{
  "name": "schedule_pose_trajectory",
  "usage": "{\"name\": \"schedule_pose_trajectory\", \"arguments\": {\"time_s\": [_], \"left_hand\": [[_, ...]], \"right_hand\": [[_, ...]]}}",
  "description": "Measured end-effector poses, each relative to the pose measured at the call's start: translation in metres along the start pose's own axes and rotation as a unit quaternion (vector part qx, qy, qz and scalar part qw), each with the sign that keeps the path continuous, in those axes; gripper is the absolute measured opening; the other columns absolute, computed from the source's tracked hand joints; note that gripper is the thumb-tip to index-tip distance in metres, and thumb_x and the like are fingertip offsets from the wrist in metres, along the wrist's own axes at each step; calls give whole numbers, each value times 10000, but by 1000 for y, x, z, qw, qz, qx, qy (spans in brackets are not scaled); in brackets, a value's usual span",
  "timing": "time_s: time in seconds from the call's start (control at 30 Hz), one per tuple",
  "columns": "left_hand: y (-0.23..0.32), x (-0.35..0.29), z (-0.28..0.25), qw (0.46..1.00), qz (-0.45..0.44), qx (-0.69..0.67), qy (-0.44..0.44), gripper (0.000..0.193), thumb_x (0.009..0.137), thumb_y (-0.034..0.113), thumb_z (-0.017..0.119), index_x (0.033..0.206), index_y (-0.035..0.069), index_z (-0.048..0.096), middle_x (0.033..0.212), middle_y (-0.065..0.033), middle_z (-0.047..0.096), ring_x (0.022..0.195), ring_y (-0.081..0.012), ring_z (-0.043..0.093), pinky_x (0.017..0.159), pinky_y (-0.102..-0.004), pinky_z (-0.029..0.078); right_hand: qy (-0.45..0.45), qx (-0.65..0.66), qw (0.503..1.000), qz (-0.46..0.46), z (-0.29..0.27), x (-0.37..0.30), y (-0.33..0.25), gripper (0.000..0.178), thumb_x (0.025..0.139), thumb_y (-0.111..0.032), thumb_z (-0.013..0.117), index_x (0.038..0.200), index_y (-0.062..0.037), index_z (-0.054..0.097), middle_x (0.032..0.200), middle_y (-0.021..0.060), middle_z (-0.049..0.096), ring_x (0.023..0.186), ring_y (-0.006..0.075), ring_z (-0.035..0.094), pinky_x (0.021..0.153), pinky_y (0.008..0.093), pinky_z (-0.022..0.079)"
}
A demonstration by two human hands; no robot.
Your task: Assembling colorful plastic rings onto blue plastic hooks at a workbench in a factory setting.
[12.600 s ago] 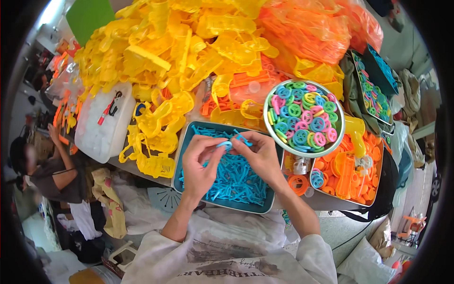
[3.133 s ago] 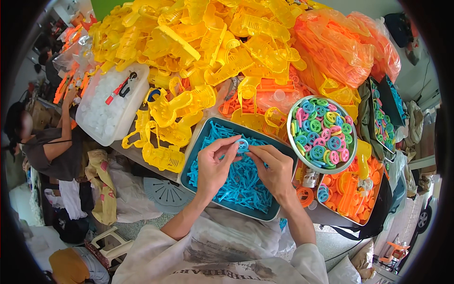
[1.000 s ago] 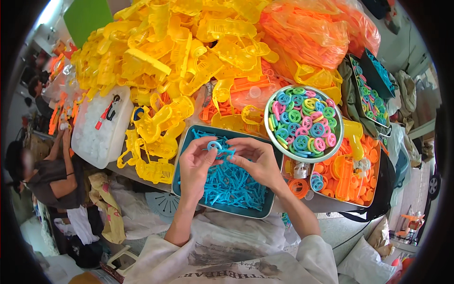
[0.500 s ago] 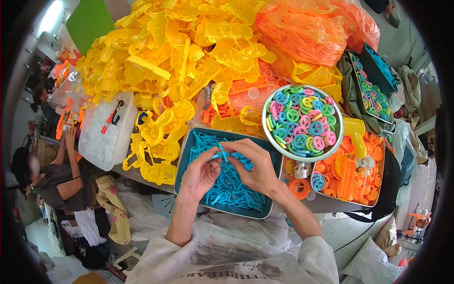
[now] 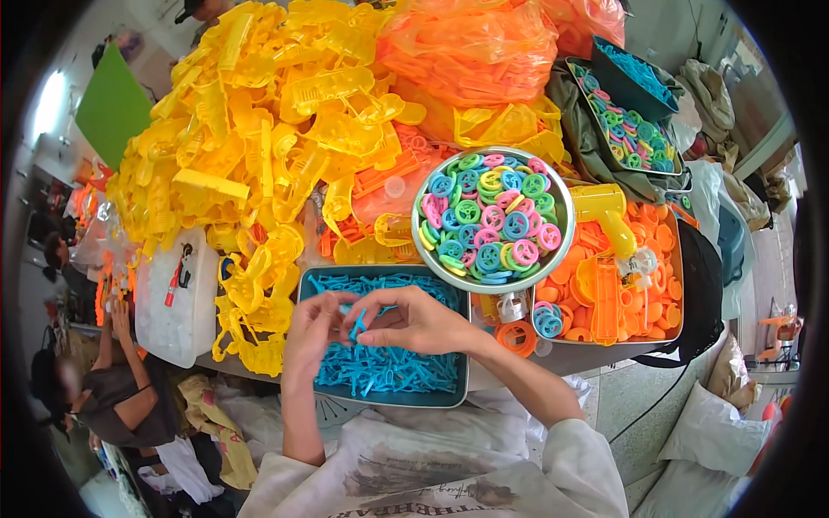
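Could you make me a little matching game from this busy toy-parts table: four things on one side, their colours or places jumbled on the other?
Things:
1. round metal bowl
2. rectangular tray under the hands
3. big heap at the back left
4. white plastic box

Matches:
A. yellow plastic parts
B. small blue sticks
C. at the table's left edge
D. multicoloured rings

Pairs: 1-D, 2-B, 3-A, 4-C
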State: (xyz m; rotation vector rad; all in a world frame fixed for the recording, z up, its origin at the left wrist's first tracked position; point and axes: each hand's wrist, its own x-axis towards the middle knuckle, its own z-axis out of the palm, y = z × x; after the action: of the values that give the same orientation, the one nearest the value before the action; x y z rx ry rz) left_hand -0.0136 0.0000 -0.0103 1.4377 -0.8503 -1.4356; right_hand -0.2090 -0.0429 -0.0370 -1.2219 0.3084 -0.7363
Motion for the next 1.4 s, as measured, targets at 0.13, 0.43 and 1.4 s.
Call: {"name": "schedule_pose_trajectory", "arguments": {"time_s": [0.13,0.43,1.4], "left_hand": [[41,9,32,934,216,267,97,216,940,181,604,1101,49,661,802,-2,579,738,-114,587,659,-260,477],[39,67,137,712,457,528,-74,234,777,65,709,1006,56,660,955,-104,580,931,-273,592,766,-398,498],[-24,-10,20,968,221,-72,90,168,906,30,633,1042,-68,624,1015,-99,597,917,-182,672,773,-288,585]], "right_hand": [[35,22,998,53,0,4,2,289,800,-196,795,1014,-45,674,738,-14,614,760,70,604,715,247,516],[143,-266,951,-62,3,-6,24,297,820,-15,593,1112,20,553,1059,167,605,1014,269,584,863,393,470],[240,-133,961,39,4,0,11,181,869,-101,717,912,0,573,868,56,650,769,91,601,681,223,481]]}}
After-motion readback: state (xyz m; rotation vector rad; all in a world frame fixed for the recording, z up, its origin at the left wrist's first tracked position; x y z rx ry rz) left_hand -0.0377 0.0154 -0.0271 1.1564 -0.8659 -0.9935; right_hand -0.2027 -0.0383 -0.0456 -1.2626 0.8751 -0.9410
